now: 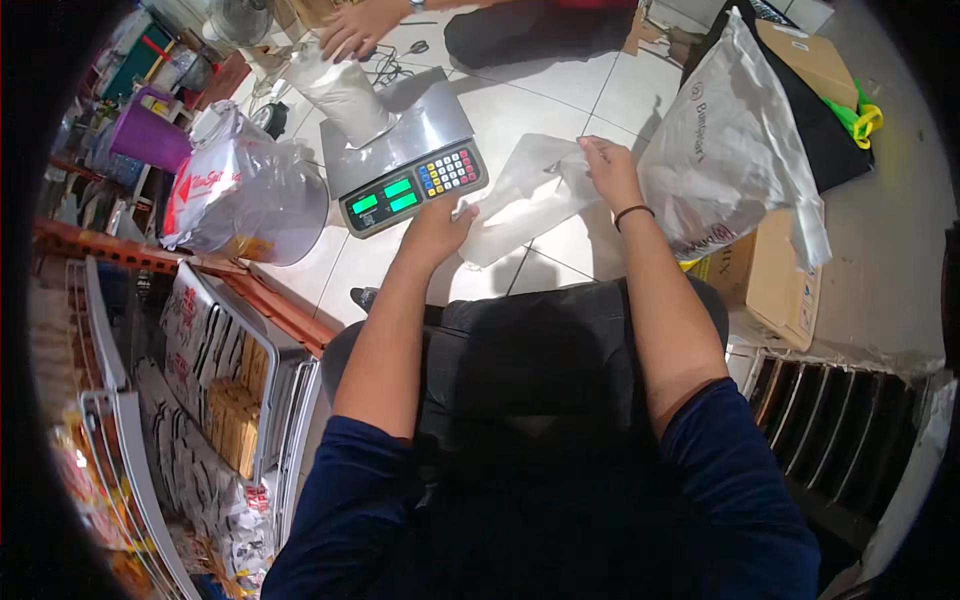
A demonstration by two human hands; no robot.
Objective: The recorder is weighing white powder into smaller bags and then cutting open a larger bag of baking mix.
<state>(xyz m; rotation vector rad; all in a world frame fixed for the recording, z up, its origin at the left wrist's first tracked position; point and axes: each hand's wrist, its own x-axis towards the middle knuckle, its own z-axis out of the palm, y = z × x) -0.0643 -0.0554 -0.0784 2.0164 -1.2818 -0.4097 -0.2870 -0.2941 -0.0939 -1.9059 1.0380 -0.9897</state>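
Note:
Between my hands stretches a translucent plastic bag [517, 202], flat and with nothing visible in it. My left hand [441, 229] grips its left edge between thumb and fingers, close to the front of the digital scale. My right hand [611, 172], with a dark band at the wrist, pinches the bag's upper right corner. The digital scale [412, 180] has a metal platform, lit green displays and a keypad. On its platform a clear bag of white powder [349, 101] leans to the left, and another person's hand [352, 34] touches its top.
Left of the scale stands a bucket [300, 217] draped with plastic bags; a purple bin [154, 135] is behind it. A large white printed bag [720, 142] and cardboard boxes [784, 277] stand at right. Scissors [416, 49] and cables lie on the tiled floor [547, 97]. Storage crates [225, 360] line the left.

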